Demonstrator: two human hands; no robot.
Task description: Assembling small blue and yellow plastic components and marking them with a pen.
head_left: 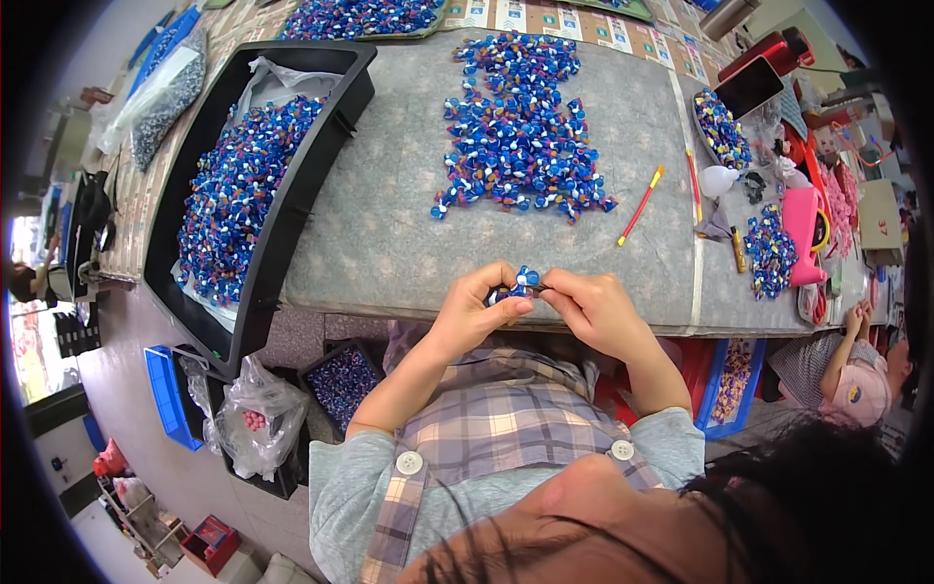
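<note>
Head view: left hand (465, 313) is pinching a blue-and-white piece (526, 278) by the tabletop's (389, 248) near edge; right hand (595, 307) is meeting it, can't tell if clamped. I'd be keeping left steady, right light.

centre: blue piece (526, 278) partly covered by left hand (477, 310) | dark thing (541, 287) at right hand (592, 308), too small to tell | top: blue heap (365, 18) is cut by edge
</note>
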